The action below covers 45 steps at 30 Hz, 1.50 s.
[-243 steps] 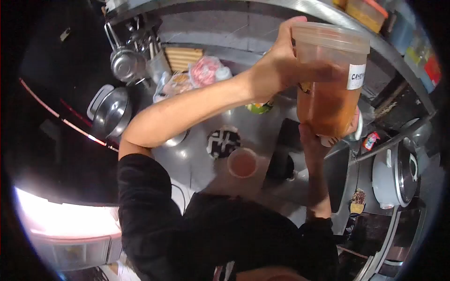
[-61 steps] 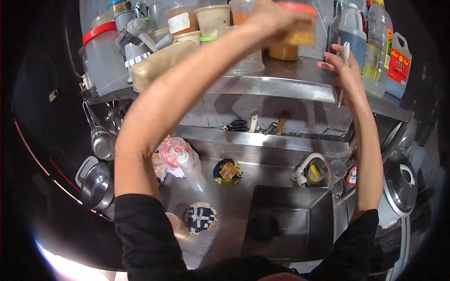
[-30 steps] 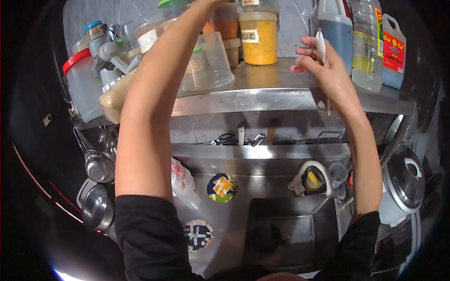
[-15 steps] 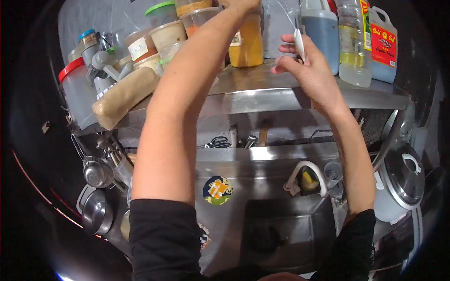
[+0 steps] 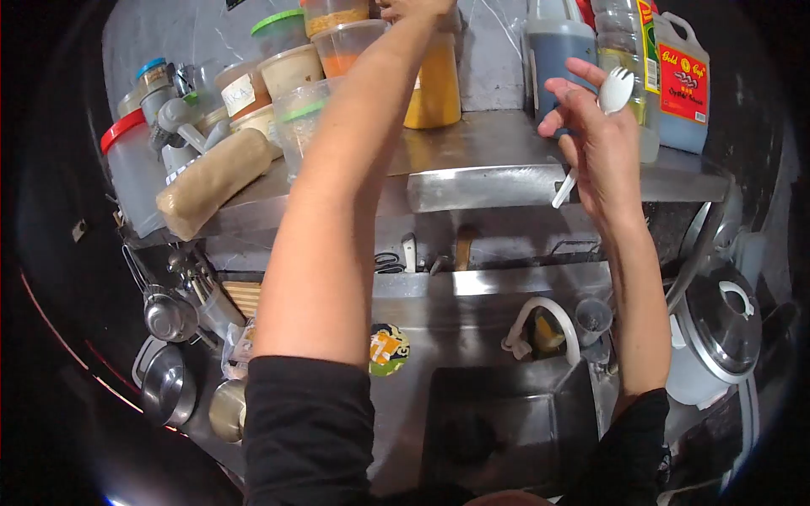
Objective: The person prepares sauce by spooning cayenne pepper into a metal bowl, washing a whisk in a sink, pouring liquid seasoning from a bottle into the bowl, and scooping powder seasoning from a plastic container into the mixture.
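The white spork (image 5: 617, 91) is short-tined and glossy. It lies at a slant across the right hand (image 5: 599, 126), above the front of the metal shelf (image 5: 506, 139). The head points up and to the right; the handle end projects below the hand, down and to the left.

The yellow tub (image 5: 434, 99) stands on the shelf, behind the left forearm. It is clear-walled and shows a deep yellow-orange content; the forearm covers part of it. To its left is a stack of tubs: the orange tub (image 5: 344, 57) carries the crumb tub (image 5: 336, 21), whose content is golden and grainy. Next to them are the cream tub (image 5: 292, 74), with a pale content, and the green-lidded tub (image 5: 279, 35). The labelled tub (image 5: 240, 88) holds a reddish-brown content. At the right, the jug (image 5: 564, 63) contains dark liquid. The red-labelled jug (image 5: 683, 80) stands at the right end of this row.

The right hand is partly open: the fingers are spread and loosely bent, with the spork retained against the hand. The left hand (image 5: 424, 8) is raised at the top edge, above the yellow tub. Its grip cannot be determined. The two hands are well apart.
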Tool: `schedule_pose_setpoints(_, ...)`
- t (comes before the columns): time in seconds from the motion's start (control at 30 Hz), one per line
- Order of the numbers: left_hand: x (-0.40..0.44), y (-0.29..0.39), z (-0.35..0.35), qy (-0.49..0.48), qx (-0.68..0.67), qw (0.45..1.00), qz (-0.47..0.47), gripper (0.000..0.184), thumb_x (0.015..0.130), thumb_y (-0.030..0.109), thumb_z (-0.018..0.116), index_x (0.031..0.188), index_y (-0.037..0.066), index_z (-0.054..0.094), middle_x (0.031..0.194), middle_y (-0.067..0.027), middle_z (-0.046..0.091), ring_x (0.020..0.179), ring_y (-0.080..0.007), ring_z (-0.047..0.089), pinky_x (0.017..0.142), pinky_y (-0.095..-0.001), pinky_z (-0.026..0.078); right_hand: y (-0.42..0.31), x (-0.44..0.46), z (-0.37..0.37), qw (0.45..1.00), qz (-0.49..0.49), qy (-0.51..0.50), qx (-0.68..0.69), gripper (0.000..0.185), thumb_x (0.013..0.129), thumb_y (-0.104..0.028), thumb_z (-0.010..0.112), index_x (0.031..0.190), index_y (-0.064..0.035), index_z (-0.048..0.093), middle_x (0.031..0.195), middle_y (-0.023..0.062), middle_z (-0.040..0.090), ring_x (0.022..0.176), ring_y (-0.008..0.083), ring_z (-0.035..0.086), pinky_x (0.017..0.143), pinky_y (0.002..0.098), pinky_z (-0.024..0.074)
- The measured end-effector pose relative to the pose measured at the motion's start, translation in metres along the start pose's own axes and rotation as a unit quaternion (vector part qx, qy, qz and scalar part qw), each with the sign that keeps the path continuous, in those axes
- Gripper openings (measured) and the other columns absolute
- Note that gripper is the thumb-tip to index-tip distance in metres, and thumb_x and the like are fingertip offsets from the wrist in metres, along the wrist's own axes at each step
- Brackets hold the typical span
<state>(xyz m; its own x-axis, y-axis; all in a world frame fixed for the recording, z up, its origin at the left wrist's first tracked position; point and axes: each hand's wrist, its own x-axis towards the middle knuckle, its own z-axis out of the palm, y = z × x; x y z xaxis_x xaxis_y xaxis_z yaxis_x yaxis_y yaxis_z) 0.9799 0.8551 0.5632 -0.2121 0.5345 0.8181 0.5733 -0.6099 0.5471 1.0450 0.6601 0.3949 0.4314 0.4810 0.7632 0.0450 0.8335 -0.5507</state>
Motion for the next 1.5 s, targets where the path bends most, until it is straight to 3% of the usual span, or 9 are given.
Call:
schedule_pose_setpoints(0.33,0.006,0.0,0.003,-0.001,-0.108,0.994,0.021,0.136,0.059,0.04,0.084,0.147,0.027,-0.019,0.129,-0.0339,0.03,0.112,-0.0498,0.047,0.095,-0.055,0.04,0.002,0.002,0.0,1.0,-0.004,-0.016,-0.011,0.041,0.086,-0.008,0.058,0.122,0.0056,0.042,0.085,0.0099,0.059,0.054,0.01,0.056,0.036,0.0205,0.0258)
schedule_pose_setpoints(0.63,-0.012,0.017,-0.008,-0.001,-0.256,0.963,0.085,0.137,0.059,0.036,0.085,0.146,0.023,-0.019,0.138,-0.0478,0.01,0.128,-0.0567,0.029,0.106,-0.0531,0.033,0.002,0.004,0.001,0.999,0.019,-0.009,-0.027,0.042,0.086,-0.006,0.057,0.123,0.0024,0.04,0.093,0.0118,0.058,0.055,0.0109,0.057,0.036,0.0197,0.0281)
schedule_pose_setpoints(0.83,-0.037,0.009,-0.02,-0.031,-0.294,0.945,0.136,0.138,0.059,0.034,0.086,0.147,0.016,-0.018,0.139,-0.0446,0.015,0.129,-0.0538,0.026,0.106,-0.0518,0.032,0.001,0.007,0.002,0.998,0.036,-0.002,-0.043,0.043,0.086,-0.005,0.056,0.127,0.0018,0.042,0.101,0.0122,0.058,0.057,0.0122,0.058,0.038,0.0203,0.0299)
schedule_pose_setpoints(1.03,-0.075,-0.011,-0.038,-0.046,-0.291,0.946,0.133,0.139,0.058,0.033,0.087,0.146,0.013,-0.019,0.147,-0.0327,0.015,0.133,-0.0484,0.02,0.11,-0.0504,0.025,0.002,0.011,0.011,0.989,0.036,-0.039,-0.135,0.047,0.085,-0.003,0.052,0.132,-0.005,0.051,0.125,0.0147,0.051,0.064,0.0131,0.063,0.061,0.0244,0.0448)
schedule_pose_setpoints(1.13,-0.108,-0.025,-0.047,0.064,-0.201,0.949,0.234,0.131,0.058,0.036,0.086,0.146,0.002,-0.004,0.141,-0.033,0.03,0.129,-0.0445,0.035,0.105,-0.0474,0.034,0.005,0.013,0.015,0.984,0.024,-0.041,-0.171,0.042,0.087,-0.004,0.051,0.128,-0.0053,0.053,0.124,0.0137,0.053,0.069,0.0139,0.066,0.062,0.0249,0.0468)
schedule_pose_setpoints(1.17,-0.107,-0.036,-0.042,0.009,-0.213,0.943,0.256,0.135,0.055,0.032,0.089,0.143,-0.002,-0.007,0.136,-0.0324,0.029,0.127,-0.0389,0.036,0.107,-0.0442,0.034,0.013,0.017,0.012,0.983,0.018,-0.041,-0.181,0.04,0.087,-0.004,0.051,0.127,-0.0054,0.053,0.124,0.0127,0.054,0.071,0.0133,0.066,0.059,0.024,0.0462)
schedule_pose_setpoints(1.27,-0.127,-0.051,-0.039,-0.091,-0.287,0.942,0.146,0.146,0.05,0.035,0.09,0.144,0.005,-0.017,0.136,-0.0382,0.023,0.13,-0.046,0.03,0.109,-0.0435,0.03,0.019,0.017,0.006,0.969,-0.016,-0.048,-0.242,0.035,0.085,-0.005,0.052,0.12,-0.004,0.056,0.111,0.014,0.059,0.067,0.0155,0.066,0.065,0.0264,0.0487)
schedule_pose_setpoints(1.4,-0.114,-0.053,-0.038,-0.143,-0.351,0.925,0.031,0.141,0.053,0.047,0.087,0.144,-0.004,-0.009,0.141,-0.0351,0.022,0.133,-0.0411,0.029,0.11,-0.0416,0.028,0.012,0.013,0.008,0.937,-0.002,-0.081,-0.34,0.034,0.081,-0.007,0.055,0.114,-0.0054,0.061,0.101,0.0166,0.063,0.072,0.0235,0.067,0.074,0.0332,0.0507)
schedule_pose_setpoints(1.5,-0.102,-0.052,-0.034,-0.177,-0.282,0.941,0.053,0.125,0.053,0.05,0.084,0.138,-0.014,0.018,0.131,-0.0346,0.04,0.125,-0.0399,0.042,0.103,-0.0396,0.037,0.02,0.016,0.004,0.877,-0.102,-0.088,-0.462,0.032,0.08,-0.01,0.059,0.112,-0.0111,0.064,0.102,0.0176,0.062,0.085,0.0306,0.064,0.078,0.0394,0.05)
